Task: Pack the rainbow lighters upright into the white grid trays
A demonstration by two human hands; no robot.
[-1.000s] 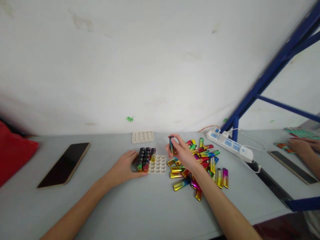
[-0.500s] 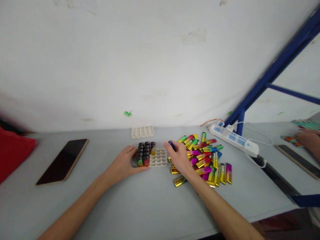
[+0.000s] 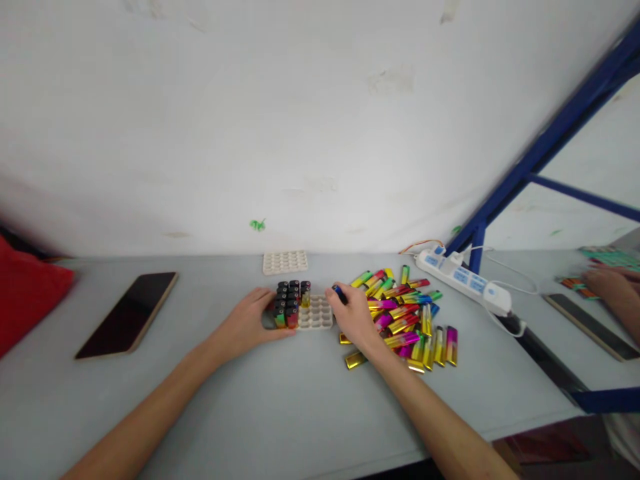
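No legible txt, nos. or brands; pwr strip (image 3: 464,280) labels too blurry to read.

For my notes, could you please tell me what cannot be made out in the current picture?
Head view: most of the held lighter, hidden by the right hand.
Head view: rest of the red item, cut off by the left edge.
Head view: markings on the power strip, too small.
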